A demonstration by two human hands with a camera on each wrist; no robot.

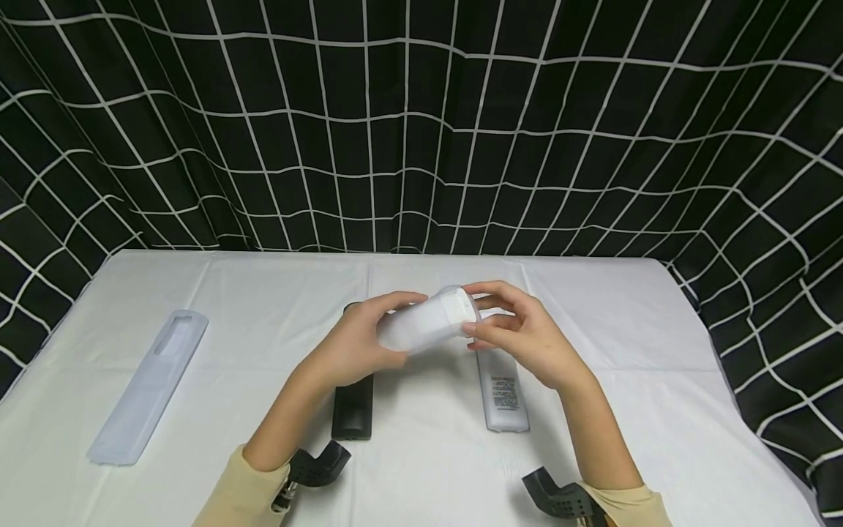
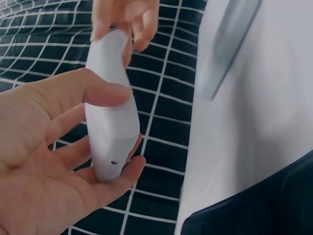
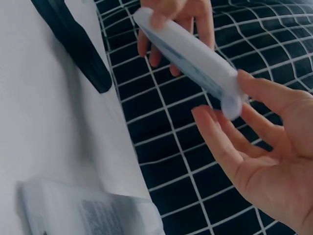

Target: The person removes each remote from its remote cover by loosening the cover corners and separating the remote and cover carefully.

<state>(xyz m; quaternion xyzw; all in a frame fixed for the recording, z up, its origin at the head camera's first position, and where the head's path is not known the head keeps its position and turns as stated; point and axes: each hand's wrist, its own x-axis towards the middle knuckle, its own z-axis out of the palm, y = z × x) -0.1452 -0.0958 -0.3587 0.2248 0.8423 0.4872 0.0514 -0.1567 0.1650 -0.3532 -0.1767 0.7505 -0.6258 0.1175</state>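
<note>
One held device (image 1: 426,322), white tablecloth (image 1: 421,454), gridded curtain (image 1: 421,146)

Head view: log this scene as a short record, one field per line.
held item: white remote, raised above the table
left hand: grips one end of it
right hand: holds the other end with its fingertips
partly hidden by left hand: black remote, on the table
partly hidden by right hand: pale item with printed label
far left: pale case, lying flat
</note>
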